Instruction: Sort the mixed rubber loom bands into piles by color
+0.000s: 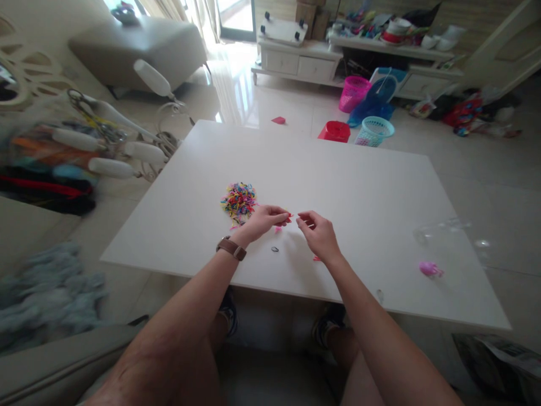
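Pinching a small red piece (289, 218) between the fingertips of the left hand (267, 219), above the white table (359, 186) and right of the multicoloured pile (237, 198). Holding the right hand (316, 231) just to the right of it, fingers bent; cannot tell whether gripping anything. Can see a small dark ring (274, 249) nearer and a purple item (429, 269) well to the right.

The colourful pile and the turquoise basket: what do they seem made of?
Colourful pile: maybe plastic, given its bright, varied colours; finish too small to judge.
Turquoise basket: likely moulded plastic, fairly smooth, given its even colour and regular openings.
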`<control>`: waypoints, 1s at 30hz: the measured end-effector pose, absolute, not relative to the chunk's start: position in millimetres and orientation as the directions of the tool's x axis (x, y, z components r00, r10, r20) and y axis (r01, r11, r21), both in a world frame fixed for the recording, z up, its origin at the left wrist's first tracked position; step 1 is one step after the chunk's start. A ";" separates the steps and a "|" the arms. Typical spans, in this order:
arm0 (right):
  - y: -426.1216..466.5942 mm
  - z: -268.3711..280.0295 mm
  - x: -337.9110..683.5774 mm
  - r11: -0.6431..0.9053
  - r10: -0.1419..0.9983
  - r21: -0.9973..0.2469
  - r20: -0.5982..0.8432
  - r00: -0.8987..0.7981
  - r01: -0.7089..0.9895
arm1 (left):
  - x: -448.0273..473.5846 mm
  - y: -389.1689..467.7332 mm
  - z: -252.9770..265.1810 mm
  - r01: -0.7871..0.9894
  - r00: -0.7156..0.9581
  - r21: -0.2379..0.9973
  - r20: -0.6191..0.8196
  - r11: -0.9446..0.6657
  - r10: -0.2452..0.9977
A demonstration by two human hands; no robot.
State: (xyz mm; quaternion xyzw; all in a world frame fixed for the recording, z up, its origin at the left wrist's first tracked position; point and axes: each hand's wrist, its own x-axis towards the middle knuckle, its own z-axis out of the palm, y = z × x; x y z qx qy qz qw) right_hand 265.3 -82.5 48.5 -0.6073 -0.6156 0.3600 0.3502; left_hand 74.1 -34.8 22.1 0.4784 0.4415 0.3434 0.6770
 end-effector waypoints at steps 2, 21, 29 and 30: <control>-79.5 46.0 265.5 -0.015 0.999 -0.908 -0.031 -0.030 0.419 | 77.3 -37.2 24.0 -0.042 0.427 0.951 -0.262 0.308 0.866; -61.6 42.9 286.8 -0.127 0.992 -0.885 -0.106 0.072 0.448 | 82.5 -32.2 23.2 -0.008 0.371 0.939 -0.316 0.343 0.873; -65.5 46.7 329.2 -0.068 0.917 -0.585 -0.357 -0.180 0.808 | 80.7 -34.7 22.3 0.022 0.367 0.939 -0.328 0.344 0.871; -66.1 45.6 333.4 -0.065 0.895 -0.565 -0.397 -0.202 0.822 | 80.7 -34.3 21.5 0.021 0.368 0.938 -0.330 0.347 0.870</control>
